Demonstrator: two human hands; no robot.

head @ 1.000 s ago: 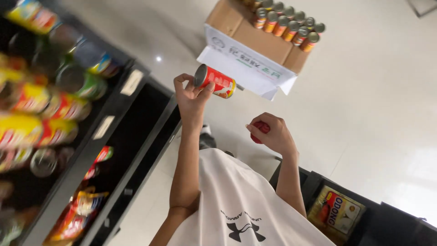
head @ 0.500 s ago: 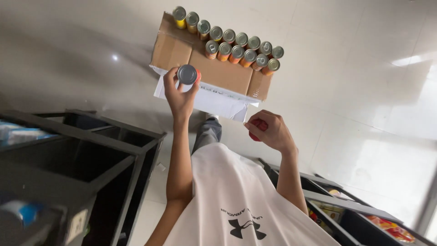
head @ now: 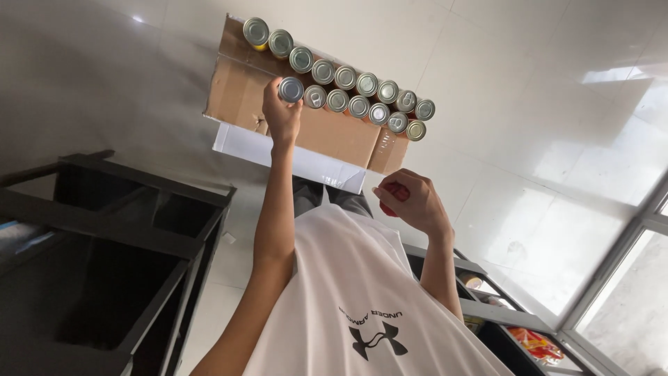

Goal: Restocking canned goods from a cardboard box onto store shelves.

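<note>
Round tin can with a silver lid (head: 291, 89) is pinched by its sides in the fingertips of the left hand (head: 282, 115), lid facing the camera, arm stretched out ahead of the body. The can is held at the left end of the nearer row of matching silver-lidded cans (head: 358, 87), just beside the next can in that row; whether it rests in the row or is lifted clear cannot be told. These cans stand upright in two slanting rows along the far side of a brown cardboard box (head: 334, 136), which sits on the floor and has a white flap (head: 292, 157) folded out along its near edge. The right hand (head: 410, 202) is held closer to the body, apart from the box, fingers curled tight around a small red object (head: 395, 196); most of that object is covered by the fingers and its kind cannot be told. A white short-sleeved shirt (head: 362, 292) fills the lower middle of the view. A black metal shelving unit (head: 139, 237) stands to the left. A second dark rack (head: 487, 306) on the lower right carries a can and some red and yellow packets. Pale glossy floor tiles (head: 543, 139) lie under and around the box.
</note>
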